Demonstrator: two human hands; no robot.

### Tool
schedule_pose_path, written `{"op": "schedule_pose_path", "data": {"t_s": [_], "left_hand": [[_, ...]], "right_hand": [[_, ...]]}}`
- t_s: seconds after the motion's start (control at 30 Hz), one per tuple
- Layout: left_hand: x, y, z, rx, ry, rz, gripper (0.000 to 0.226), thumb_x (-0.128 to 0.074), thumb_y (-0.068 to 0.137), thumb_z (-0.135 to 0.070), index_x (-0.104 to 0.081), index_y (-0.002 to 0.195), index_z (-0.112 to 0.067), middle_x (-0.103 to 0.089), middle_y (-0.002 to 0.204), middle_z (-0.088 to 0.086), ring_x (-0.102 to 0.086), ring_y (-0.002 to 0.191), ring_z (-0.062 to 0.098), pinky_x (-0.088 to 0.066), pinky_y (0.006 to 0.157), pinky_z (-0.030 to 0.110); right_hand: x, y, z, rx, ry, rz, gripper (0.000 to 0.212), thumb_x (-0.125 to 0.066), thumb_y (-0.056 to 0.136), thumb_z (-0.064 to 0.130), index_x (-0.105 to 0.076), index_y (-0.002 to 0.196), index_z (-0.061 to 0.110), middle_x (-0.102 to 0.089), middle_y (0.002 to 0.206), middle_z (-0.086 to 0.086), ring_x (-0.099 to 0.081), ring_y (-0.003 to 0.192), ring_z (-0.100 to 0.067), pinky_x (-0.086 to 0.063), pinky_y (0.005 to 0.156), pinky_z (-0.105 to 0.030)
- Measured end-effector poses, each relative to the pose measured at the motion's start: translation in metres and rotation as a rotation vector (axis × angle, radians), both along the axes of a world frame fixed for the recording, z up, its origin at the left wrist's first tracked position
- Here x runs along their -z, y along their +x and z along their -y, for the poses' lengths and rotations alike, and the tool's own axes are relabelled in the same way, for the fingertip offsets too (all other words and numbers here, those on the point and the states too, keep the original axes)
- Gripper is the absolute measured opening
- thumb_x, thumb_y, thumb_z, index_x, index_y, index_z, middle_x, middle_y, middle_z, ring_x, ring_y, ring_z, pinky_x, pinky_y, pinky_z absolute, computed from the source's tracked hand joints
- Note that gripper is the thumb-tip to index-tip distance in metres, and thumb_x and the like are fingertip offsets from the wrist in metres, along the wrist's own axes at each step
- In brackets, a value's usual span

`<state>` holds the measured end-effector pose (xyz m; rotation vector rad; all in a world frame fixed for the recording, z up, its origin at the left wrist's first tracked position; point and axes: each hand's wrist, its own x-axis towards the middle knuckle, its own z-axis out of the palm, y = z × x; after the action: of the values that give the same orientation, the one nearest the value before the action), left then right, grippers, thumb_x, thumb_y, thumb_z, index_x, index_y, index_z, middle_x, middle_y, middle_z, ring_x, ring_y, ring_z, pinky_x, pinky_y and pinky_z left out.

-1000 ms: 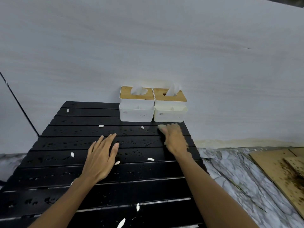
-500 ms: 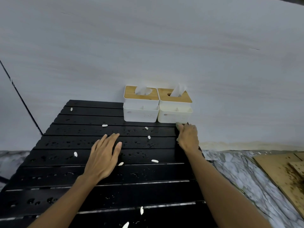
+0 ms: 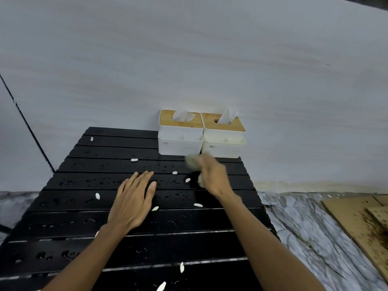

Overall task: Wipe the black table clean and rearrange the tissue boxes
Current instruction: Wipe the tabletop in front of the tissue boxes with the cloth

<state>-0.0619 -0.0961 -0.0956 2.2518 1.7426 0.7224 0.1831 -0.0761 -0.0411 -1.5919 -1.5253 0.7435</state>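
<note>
The black slatted table (image 3: 88,244) is wet with droplets and strewn with several small white scraps (image 3: 134,160). Two white tissue boxes with wooden lids stand side by side at its far right edge against the wall, the left box (image 3: 180,141) and the right box (image 3: 223,144). My left hand (image 3: 134,200) lies flat on the slats, fingers straight. My right hand (image 3: 212,177), blurred with motion, grips a crumpled pale tissue wad (image 3: 192,161) just in front of the boxes.
A grey wall rises right behind the table. To the right lies a marble-patterned floor (image 3: 304,227) with brown perforated boards (image 3: 361,223) on it. A dark thin line runs down the wall at far left.
My right hand swept from the table's right edge back leftward in front of the boxes, the wad now showing at its fingertips. The left hand stayed flat in place.
</note>
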Motion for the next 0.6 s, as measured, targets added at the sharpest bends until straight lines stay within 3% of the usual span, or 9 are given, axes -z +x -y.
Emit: {"op": "schedule_pose_path", "data": {"t_s": [0.03, 0.1, 0.2, 0.33, 0.5, 0.6], "left_hand": [[0.0, 0.0, 0.001, -0.002, 0.0, -0.003, 0.069, -0.007, 0.095, -0.059, -0.036, 0.147, -0.024, -0.038, 0.153, -0.005, -0.02, 0.146, 0.013, -0.014, 0.119, 0.035], [0.0, 0.001, 0.001, -0.007, 0.001, -0.01, 0.07, -0.006, 0.095, -0.059, -0.036, 0.147, -0.024, -0.037, 0.153, -0.005, -0.02, 0.146, 0.013, -0.014, 0.119, 0.035], [-0.001, 0.001, 0.001, -0.025, 0.0, -0.018, 0.071, -0.005, 0.095, -0.057, -0.037, 0.147, -0.022, -0.036, 0.154, -0.004, -0.02, 0.146, 0.014, -0.013, 0.119, 0.035], [-0.001, 0.002, 0.0, -0.062, 0.005, -0.025, 0.072, -0.006, 0.093, -0.053, -0.04, 0.146, -0.017, -0.038, 0.153, -0.001, -0.022, 0.146, 0.016, -0.015, 0.12, 0.037], [-0.001, 0.004, 0.001, -0.108, 0.003, -0.043, 0.075, -0.005, 0.09, -0.047, -0.044, 0.143, -0.012, -0.037, 0.154, 0.002, -0.024, 0.146, 0.017, -0.015, 0.121, 0.036], [-0.001, 0.005, 0.001, -0.102, 0.003, -0.046, 0.072, -0.008, 0.088, -0.04, -0.044, 0.143, -0.009, -0.037, 0.153, 0.005, -0.024, 0.145, 0.019, -0.013, 0.121, 0.035]], "right_hand": [[-0.001, 0.012, 0.0, 0.122, 0.028, -0.015, 0.018, -0.051, 0.101, 0.034, -0.064, 0.09, 0.028, -0.072, 0.077, -0.003, -0.067, 0.056, -0.016, -0.056, 0.062, -0.034], [0.009, 0.041, -0.008, 0.326, 0.06, 0.201, 0.02, -0.05, 0.095, 0.018, -0.062, 0.08, 0.016, -0.066, 0.067, -0.009, -0.067, 0.066, -0.026, -0.054, 0.065, -0.037], [0.039, 0.057, -0.028, 0.414, -0.022, 0.6, 0.009, -0.053, 0.09, 0.006, -0.061, 0.09, 0.009, -0.065, 0.081, -0.014, -0.056, 0.09, -0.037, -0.044, 0.09, -0.048], [0.055, 0.018, -0.048, 0.271, 0.005, 0.684, 0.027, -0.036, 0.098, 0.007, -0.061, 0.108, 0.011, -0.066, 0.104, -0.019, -0.053, 0.108, -0.042, -0.036, 0.104, -0.059], [0.045, -0.053, -0.051, 0.024, 0.07, 0.66, 0.032, -0.035, 0.106, 0.016, -0.061, 0.121, 0.006, -0.06, 0.124, -0.02, -0.048, 0.122, -0.036, -0.031, 0.11, -0.047], [0.036, -0.082, -0.047, -0.215, 0.098, 0.565, 0.033, -0.029, 0.108, 0.022, -0.061, 0.115, 0.015, -0.061, 0.112, -0.011, -0.046, 0.112, -0.03, -0.035, 0.108, -0.046]]}}
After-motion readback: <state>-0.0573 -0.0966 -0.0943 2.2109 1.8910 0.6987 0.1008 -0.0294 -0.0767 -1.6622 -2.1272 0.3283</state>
